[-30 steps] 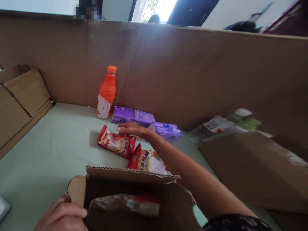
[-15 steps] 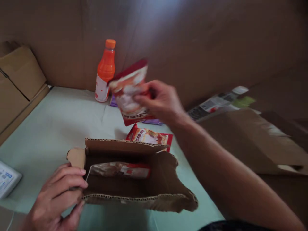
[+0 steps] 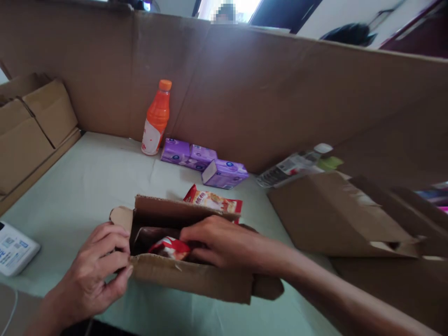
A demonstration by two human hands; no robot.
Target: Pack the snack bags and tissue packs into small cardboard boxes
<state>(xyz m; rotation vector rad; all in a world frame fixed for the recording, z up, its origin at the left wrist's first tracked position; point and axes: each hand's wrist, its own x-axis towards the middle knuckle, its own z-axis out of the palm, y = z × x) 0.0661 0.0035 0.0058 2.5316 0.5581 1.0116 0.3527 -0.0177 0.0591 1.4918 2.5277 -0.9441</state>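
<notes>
Red packets (image 3: 170, 248) — two: one pinched in right hand (image 3: 213, 238), one beyond carton (image 3: 196, 280) — left hand (image 3: 100, 263) clasping carton end.

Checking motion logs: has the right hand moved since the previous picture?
Yes: judged against the orange bottle, the right hand has moved away and down, into the open box.

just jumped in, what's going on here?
A person's left hand holds the left end of a small, open brown cardboard box. The right hand reaches inside, its fingers at a shiny red-and-white snack packet; whether it grips the packet is hidden. Another red-and-white snack packet lies just beyond the box on the pale green tabletop. Farther back, an orange plastic bottle stands beside purple rectangular cartons.
</notes>
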